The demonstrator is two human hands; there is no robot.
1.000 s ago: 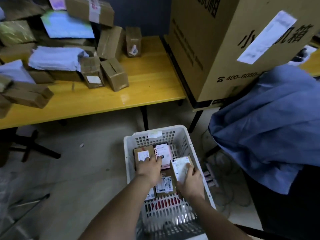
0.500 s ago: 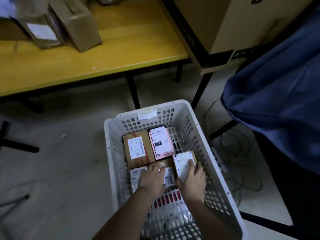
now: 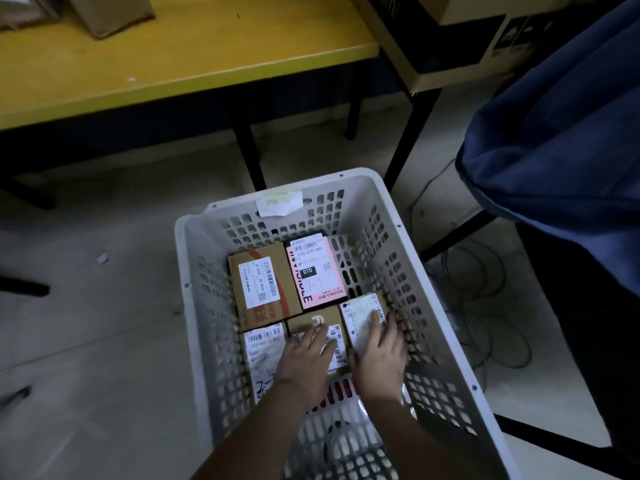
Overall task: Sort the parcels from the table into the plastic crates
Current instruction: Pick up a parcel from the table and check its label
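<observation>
Both hands are reaching into a white plastic crate (image 3: 194, 271) on the floor. The left hand (image 3: 304, 355) is pressing flat, relaxed fingers on a brown parcel (image 3: 311, 322). The right hand (image 3: 379, 351) is lying with straight fingers on a white-labelled parcel (image 3: 360, 313); two more parcels are sitting just beyond the fingertips.

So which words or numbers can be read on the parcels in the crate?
"INVISIBLE", "INVISIBLE BRA", "070" and "070 070 A80": pink box.
"J6 504": label on the brown box.
Labels on the parcels under the left hand and right hand: too blurred.
Tag on the crate wall: unreadable.
</observation>
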